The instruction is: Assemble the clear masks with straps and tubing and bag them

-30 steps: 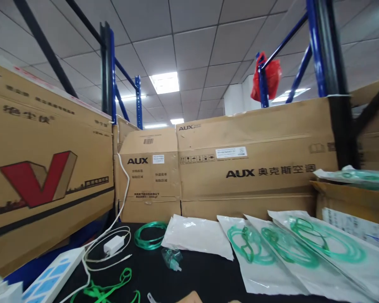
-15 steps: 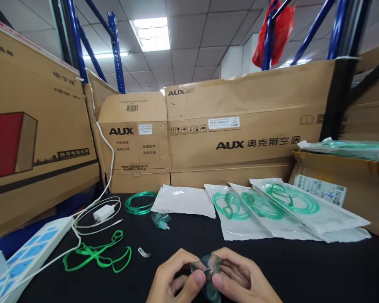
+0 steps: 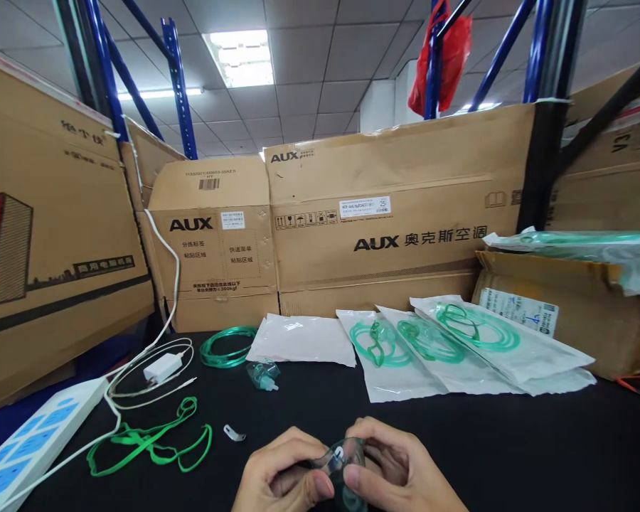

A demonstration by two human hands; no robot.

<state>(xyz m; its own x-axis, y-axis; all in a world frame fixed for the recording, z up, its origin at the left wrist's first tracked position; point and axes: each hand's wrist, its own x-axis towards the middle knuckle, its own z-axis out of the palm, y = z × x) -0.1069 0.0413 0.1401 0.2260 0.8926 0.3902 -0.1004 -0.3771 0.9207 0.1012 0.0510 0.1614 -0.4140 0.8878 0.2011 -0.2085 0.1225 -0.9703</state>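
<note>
A clear greenish oxygen mask (image 3: 348, 469) is held low in front of me between both hands. My left hand (image 3: 284, 471) pinches its left edge with thumb and fingers. Its right side is gripped by my right hand (image 3: 392, 466), the thumb pressing near the middle. A small shiny whitish piece (image 3: 338, 453) shows on the mask between my thumbs. To the left lies a small bent metal strip (image 3: 235, 433), and beyond it a green elastic strap (image 3: 149, 441). The mask's lower part is partly hidden by my fingers.
A small clear part with a pale green connector (image 3: 265, 377) lies near coiled green tubing (image 3: 227, 348) and a white pouch (image 3: 301, 339). Several pouched mask sets (image 3: 405, 380) lie at right. A power strip (image 3: 37, 434) and white cable are left; cartons (image 3: 405, 192) stand behind.
The view has swung slightly to the right, so the table items sit farther left. Both hands keep hold of the mask, which has tilted slightly, and the whitish piece shows more clearly.
</note>
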